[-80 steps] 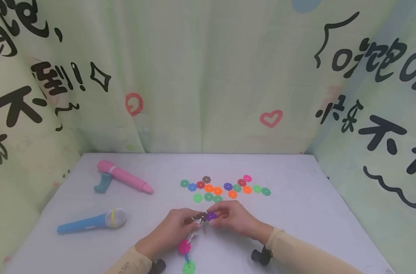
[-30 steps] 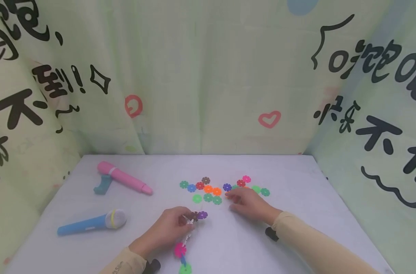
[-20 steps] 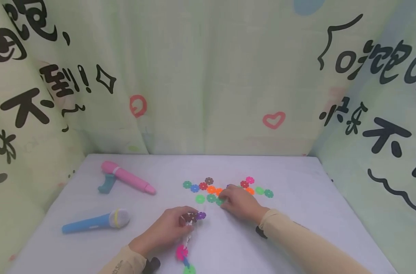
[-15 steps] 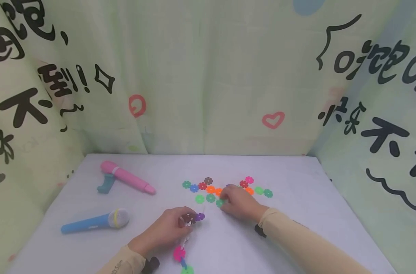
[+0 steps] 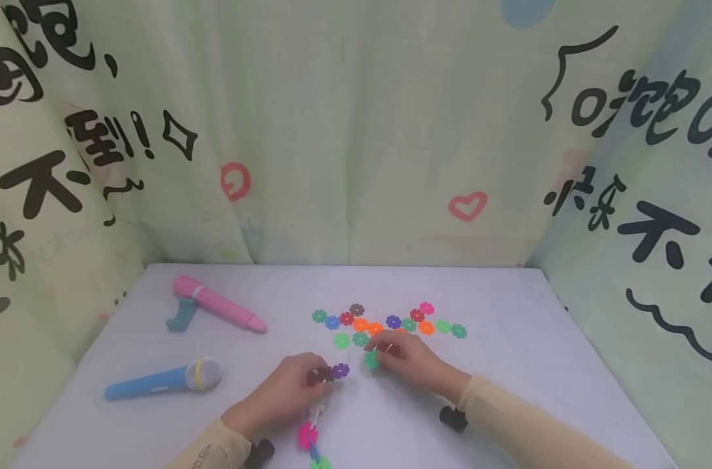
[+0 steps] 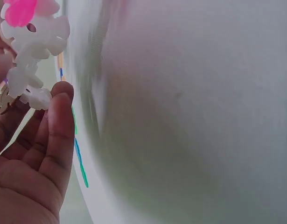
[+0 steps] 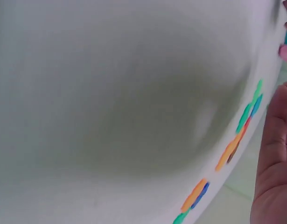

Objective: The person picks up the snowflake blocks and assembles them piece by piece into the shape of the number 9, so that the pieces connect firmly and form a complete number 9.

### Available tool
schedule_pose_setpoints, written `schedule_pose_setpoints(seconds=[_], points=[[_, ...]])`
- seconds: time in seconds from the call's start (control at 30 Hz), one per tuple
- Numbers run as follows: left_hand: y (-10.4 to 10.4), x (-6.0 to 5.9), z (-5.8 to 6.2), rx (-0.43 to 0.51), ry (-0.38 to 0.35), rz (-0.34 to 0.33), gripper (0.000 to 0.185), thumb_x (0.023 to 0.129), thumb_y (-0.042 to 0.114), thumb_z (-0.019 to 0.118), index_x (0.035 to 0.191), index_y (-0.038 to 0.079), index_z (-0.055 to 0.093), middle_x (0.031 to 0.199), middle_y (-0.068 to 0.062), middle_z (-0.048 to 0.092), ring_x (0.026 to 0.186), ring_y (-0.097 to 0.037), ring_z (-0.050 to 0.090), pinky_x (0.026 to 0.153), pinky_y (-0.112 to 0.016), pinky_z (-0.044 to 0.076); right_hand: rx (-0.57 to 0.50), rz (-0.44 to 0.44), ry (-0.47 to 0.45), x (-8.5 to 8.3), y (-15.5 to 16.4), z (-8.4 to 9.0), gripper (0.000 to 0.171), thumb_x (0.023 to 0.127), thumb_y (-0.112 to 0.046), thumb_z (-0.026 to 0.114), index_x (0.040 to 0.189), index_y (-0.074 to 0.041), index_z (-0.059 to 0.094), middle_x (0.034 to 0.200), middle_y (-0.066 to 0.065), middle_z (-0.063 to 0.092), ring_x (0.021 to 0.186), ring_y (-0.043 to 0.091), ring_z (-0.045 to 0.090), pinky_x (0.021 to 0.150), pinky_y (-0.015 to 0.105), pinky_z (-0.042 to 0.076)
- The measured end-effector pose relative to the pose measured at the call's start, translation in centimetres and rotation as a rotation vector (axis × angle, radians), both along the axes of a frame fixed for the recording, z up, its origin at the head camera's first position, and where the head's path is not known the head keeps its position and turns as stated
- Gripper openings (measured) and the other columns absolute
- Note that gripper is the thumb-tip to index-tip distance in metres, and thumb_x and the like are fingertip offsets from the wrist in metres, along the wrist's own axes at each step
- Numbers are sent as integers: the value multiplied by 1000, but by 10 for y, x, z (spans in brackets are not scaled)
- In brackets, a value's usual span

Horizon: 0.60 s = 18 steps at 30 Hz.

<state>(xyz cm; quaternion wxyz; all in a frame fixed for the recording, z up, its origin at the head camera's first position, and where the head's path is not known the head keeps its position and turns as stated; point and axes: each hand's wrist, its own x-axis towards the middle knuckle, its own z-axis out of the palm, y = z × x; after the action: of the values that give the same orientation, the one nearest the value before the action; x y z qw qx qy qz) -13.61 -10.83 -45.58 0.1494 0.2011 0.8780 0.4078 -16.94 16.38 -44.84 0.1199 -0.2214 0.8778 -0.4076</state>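
Observation:
My left hand [image 5: 291,389] pinches a chain of interlocking snowflake discs. At its far end a purple disc [image 5: 341,370] joins a brown disc, partly covered by the fingers. White discs [image 6: 38,35] and a pink disc [image 6: 19,11] show close up in the left wrist view. Toward me, the chain runs down past the pink disc to a blue disc [image 5: 314,451] and a light green disc [image 5: 320,463] at the picture's lower edge. My right hand [image 5: 417,366] pinches a loose green disc [image 5: 370,359] between thumb and fingers, a short way right of the purple one.
Several loose snowflake discs, among them an orange disc [image 5: 426,327] and a light green disc [image 5: 342,341], lie flat beyond my hands. At left are a pink toy microphone [image 5: 223,306], a teal curved piece [image 5: 182,315] and a blue microphone [image 5: 150,383] on the white table [image 5: 496,299].
My right hand left the chain, reached to the loose discs, took a green disc from the front row and brought it back toward the chain. The left hand kept its hold.

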Motion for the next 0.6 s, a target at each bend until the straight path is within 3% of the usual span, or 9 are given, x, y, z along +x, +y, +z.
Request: schedule_pose_setpoints(seconds=[0.27,0.43,0.6], points=[[2,0,0,41,-15,7,27,93,26,72,119,22,67,100,13,67,87,-11,61,80,-33,53,-173,15,10,20,-14,6,30,93,-3,69,121,-14,70,115,-2,69,97,17,65,82,27,54],[2,2,0,47,-24,-5,26,95,26,70,120,21,69,106,13,68,94,-9,63,84,-36,54,-191,61,60,25,-19,4,39,86,7,72,122,-8,70,114,-1,68,93,18,67,83,27,55],[2,4,2,54,-27,-2,25,94,26,70,118,19,68,106,10,69,95,-11,63,85,-38,54,-155,102,155,27,-19,2,40,84,7,75,122,-7,70,111,-5,69,90,10,66,80,26,55]])
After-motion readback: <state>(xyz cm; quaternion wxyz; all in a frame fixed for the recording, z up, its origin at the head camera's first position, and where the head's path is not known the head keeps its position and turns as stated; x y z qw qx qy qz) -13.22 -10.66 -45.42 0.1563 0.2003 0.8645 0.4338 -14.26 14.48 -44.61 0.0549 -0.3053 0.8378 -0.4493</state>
